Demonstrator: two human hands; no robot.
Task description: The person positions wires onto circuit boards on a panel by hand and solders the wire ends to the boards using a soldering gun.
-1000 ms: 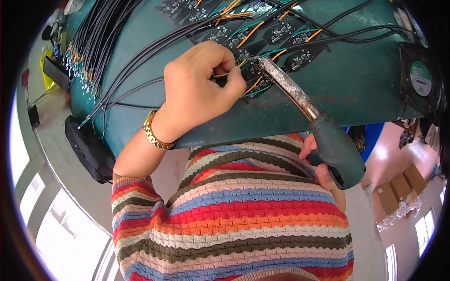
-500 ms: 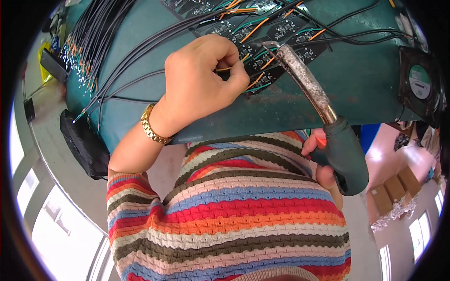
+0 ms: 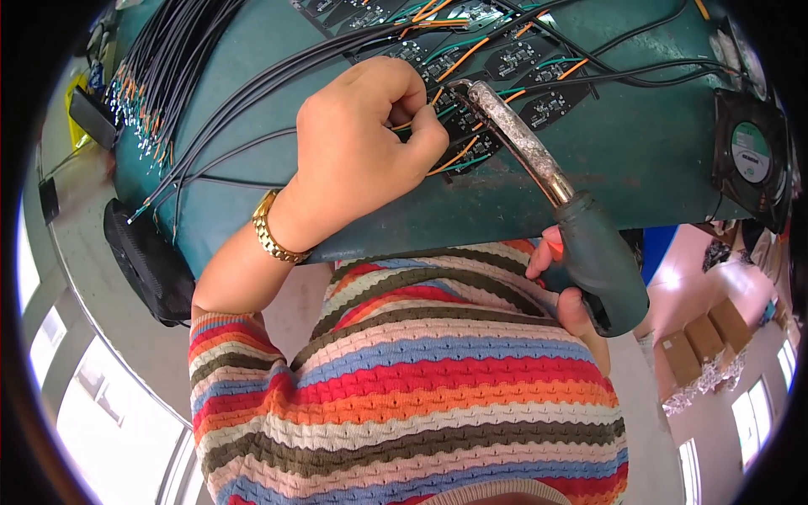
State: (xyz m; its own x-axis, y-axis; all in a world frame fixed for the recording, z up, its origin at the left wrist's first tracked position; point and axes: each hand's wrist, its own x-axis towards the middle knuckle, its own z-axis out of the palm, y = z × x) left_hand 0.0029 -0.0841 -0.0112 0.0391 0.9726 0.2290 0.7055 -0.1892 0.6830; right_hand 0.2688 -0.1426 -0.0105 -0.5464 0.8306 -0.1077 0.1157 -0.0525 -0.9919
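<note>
My left hand (image 3: 358, 139), thumb and forefinger pinched together, is over the black circuit boards (image 3: 551, 108). An orange wire (image 3: 402, 126) shows in the gap between its fingers, and a black cable (image 3: 244, 143) runs in behind the hand. My right hand (image 3: 572, 313) grips a soldering iron (image 3: 602, 261) by its dark green handle; most of that hand is hidden behind the handle. The iron's scorched metal barrel (image 3: 518, 126) slants up and left, its bent tip beside my left fingertips, over the wires on the boards. Whether the tip touches a board, I cannot tell.
Bundled black cables (image 3: 168, 67) with stripped coloured ends lie at the left of the green mat (image 3: 656, 160). A black fan (image 3: 749, 156) stands at the right edge, a black mesh object (image 3: 147, 261) at the left edge. Cardboard boxes (image 3: 707, 341) sit beyond, lower right.
The soldering iron and my right hand have moved left, bringing the tip closer to my left fingertips. My left hand has stayed almost in place.
</note>
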